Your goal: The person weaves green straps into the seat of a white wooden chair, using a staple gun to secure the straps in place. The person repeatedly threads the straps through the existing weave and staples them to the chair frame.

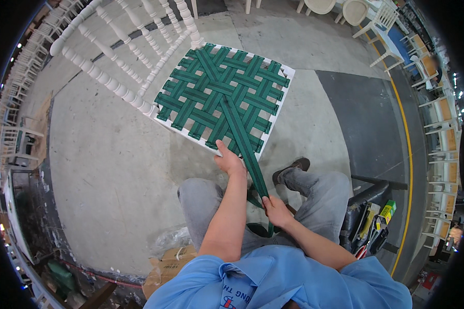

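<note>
In the head view, the only one we have, we see the right grip (277, 211) closed around a flat green webbing strap (244, 140), which runs from above and left of that grip, off the middle of the woven seat (221, 92). More green strap hangs in a loop just below and left of the same grip, near our lap. The left grip (229, 160) touches the near edge of the seat, thumb up along the rim; its fingers are hidden below, so we cannot tell whether it is clamped there. Ahead of both grips lies the white spindle-back chair (150, 109) bearing this seat, its backrest pointing up and left from the left grip. Right of the right grip we find a green-and-yellow box (388, 210) and a red-handled tool (362, 252). Below and left of the left grip sit crumpled clear plastic (172, 239) and a cardboard box (171, 267). Well right of both grips, more pale chairs (442, 174) stand in a row beyond a yellow floor line (408, 154).
</note>
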`<state>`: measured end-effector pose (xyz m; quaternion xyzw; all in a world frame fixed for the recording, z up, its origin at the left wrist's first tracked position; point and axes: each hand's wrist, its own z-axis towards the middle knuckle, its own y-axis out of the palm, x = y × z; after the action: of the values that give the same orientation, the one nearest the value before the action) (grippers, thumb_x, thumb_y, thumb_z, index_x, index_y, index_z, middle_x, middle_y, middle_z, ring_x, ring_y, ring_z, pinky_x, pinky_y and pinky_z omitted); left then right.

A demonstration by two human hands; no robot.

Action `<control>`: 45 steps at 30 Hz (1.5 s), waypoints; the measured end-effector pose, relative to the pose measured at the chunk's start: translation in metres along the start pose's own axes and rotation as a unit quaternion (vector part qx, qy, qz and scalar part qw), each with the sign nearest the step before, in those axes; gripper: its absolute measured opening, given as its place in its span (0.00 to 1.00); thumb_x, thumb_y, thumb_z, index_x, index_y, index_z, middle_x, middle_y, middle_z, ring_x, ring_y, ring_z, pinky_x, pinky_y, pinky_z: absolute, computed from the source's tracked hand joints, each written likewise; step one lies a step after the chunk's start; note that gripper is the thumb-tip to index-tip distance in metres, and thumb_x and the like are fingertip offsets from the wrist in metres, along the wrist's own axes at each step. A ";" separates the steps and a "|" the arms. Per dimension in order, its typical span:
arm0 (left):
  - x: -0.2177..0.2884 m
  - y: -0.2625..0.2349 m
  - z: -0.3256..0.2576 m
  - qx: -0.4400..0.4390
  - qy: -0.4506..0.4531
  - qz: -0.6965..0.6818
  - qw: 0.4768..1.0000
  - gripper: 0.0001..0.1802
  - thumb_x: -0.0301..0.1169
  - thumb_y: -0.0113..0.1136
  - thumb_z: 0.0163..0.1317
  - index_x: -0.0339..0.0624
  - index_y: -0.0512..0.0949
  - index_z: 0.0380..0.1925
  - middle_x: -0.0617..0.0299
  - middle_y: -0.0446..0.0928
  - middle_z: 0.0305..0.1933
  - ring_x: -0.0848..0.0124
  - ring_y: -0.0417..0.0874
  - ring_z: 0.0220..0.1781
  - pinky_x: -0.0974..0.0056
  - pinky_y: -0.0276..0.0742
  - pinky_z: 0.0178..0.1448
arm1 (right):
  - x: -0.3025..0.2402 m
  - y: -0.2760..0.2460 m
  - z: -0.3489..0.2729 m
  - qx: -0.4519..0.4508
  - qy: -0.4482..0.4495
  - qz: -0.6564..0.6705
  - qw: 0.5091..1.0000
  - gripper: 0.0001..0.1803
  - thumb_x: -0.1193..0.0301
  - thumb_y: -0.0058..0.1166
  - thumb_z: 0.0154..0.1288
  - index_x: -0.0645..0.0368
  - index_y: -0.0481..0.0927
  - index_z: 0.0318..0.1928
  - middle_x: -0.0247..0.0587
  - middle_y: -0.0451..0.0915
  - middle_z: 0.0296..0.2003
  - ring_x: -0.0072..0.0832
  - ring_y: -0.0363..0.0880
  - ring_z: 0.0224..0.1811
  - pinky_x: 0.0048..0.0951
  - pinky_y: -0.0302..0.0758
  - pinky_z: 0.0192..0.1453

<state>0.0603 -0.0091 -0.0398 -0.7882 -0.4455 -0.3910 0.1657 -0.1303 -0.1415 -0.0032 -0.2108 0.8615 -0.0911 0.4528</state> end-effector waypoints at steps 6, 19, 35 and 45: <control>-0.002 0.000 0.000 -0.023 -0.001 0.002 1.000 0.44 0.61 0.57 0.76 0.22 0.71 0.63 0.36 0.78 0.62 0.48 0.84 0.60 0.50 0.79 0.64 | 0.013 0.003 0.026 -0.021 0.003 -0.078 0.997 0.20 0.59 0.42 0.86 0.64 0.76 0.42 0.64 0.81 0.37 0.66 0.79 0.45 0.56 0.74 0.48; 0.014 -0.088 0.008 -0.393 -0.006 0.432 0.812 0.42 0.65 0.62 0.70 0.35 0.78 0.63 0.55 0.85 0.56 0.61 0.86 0.55 0.57 0.79 0.60 | 0.017 0.024 0.103 -0.015 -0.013 -0.187 0.982 0.18 0.62 0.44 0.81 0.63 0.80 0.54 0.66 0.84 0.51 0.65 0.80 0.58 0.59 0.77 0.60; -0.014 -0.074 -0.027 -0.318 0.418 0.711 0.468 0.32 0.57 0.51 0.79 0.41 0.89 0.34 0.45 0.88 0.36 0.46 0.91 0.41 0.39 0.80 0.58 | 0.004 0.019 0.105 -0.009 0.007 -0.185 0.983 0.20 0.61 0.46 0.79 0.61 0.81 0.58 0.65 0.84 0.54 0.62 0.83 0.58 0.58 0.78 0.63; -0.015 -0.083 -0.012 -0.259 0.421 0.754 0.433 0.39 0.59 0.43 0.82 0.32 0.89 0.37 0.40 0.88 0.40 0.39 0.89 0.47 0.36 0.73 0.66 | -0.015 -0.195 -0.111 0.410 -0.129 0.004 0.903 0.17 0.62 0.58 0.78 0.60 0.84 0.58 0.53 0.87 0.49 0.49 0.86 0.55 0.44 0.81 0.58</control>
<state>-0.0185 0.0206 -0.0512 -0.5553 0.5720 -0.4918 0.3503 -0.1588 -0.3132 0.1392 -0.0131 0.6832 -0.4064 0.6065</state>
